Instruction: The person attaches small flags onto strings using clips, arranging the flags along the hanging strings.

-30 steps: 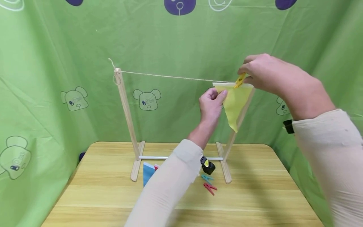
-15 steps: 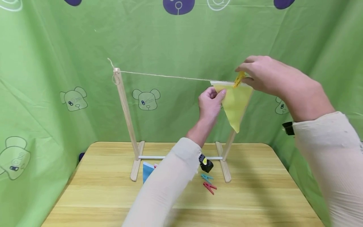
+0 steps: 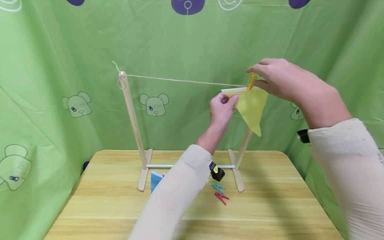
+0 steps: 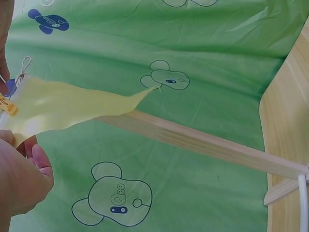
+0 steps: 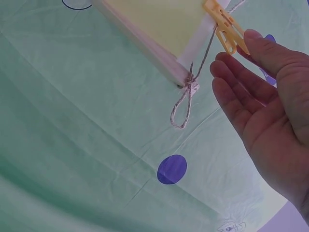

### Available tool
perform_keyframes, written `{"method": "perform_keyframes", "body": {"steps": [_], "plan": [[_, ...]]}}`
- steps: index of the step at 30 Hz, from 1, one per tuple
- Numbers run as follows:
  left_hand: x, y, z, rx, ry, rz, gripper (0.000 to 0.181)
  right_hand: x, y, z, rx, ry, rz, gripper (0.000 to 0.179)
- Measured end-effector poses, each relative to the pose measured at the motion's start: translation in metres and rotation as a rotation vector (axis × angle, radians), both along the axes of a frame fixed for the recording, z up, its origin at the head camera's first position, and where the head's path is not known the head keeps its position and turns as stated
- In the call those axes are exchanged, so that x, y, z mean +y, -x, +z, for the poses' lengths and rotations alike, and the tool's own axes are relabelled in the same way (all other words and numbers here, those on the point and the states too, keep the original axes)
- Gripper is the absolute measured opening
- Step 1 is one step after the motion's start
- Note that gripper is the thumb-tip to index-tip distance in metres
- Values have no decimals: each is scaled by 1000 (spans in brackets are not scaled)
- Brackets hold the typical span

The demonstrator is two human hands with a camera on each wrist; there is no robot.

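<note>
A yellow triangular flag [image 3: 253,105] with a white top edge hangs at the right end of a string [image 3: 186,81]. My left hand [image 3: 221,108] pinches the flag's upper left corner between thumb and fingers. Higher up, my right hand [image 3: 289,78] holds a yellow clothespin [image 3: 251,82] by its upper end, nearly upright. In the right wrist view the clothespin [image 5: 226,25] sits across the white edge and the string, its handles between thumb and fingers. The left wrist view shows the flag [image 4: 72,104] sideways, its tip bent.
The string runs between two wooden posts [image 3: 132,116] on feet, joined by a white rod [image 3: 160,166]. A teal clothespin [image 3: 218,187] and a red clothespin [image 3: 221,197] lie on the table [image 3: 270,200]. A blue flag [image 3: 156,180] is partly hidden by my left sleeve.
The yellow clothespin has turned more upright, and my right fingertips have shifted slightly left. The flag's lower tip has swung to the right. My left hand keeps its pinch, almost still.
</note>
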State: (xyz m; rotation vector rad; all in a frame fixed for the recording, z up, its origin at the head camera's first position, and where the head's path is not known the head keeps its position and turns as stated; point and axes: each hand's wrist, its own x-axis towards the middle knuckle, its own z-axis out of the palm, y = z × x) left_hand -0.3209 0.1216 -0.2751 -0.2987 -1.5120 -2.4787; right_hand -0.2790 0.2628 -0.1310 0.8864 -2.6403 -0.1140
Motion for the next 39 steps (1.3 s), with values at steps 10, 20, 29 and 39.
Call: {"method": "perform_keyframes", "body": {"steps": [10, 20, 29, 39], "plan": [[-2, 0, 0, -8, -21, -13, 21, 5, -2, -5, 44, 61, 32, 46], [-9, 3, -7, 9, -5, -42, 22, 6, -22, -26, 164, 279, 3, 56], [-32, -6, -10, 56, 60, -54, 33, 7, -44, -57, 350, 435, 146, 68], [-57, -24, -23, 87, 136, -91, 42, 6, -59, -104, 350, 553, 212, 68]]}}
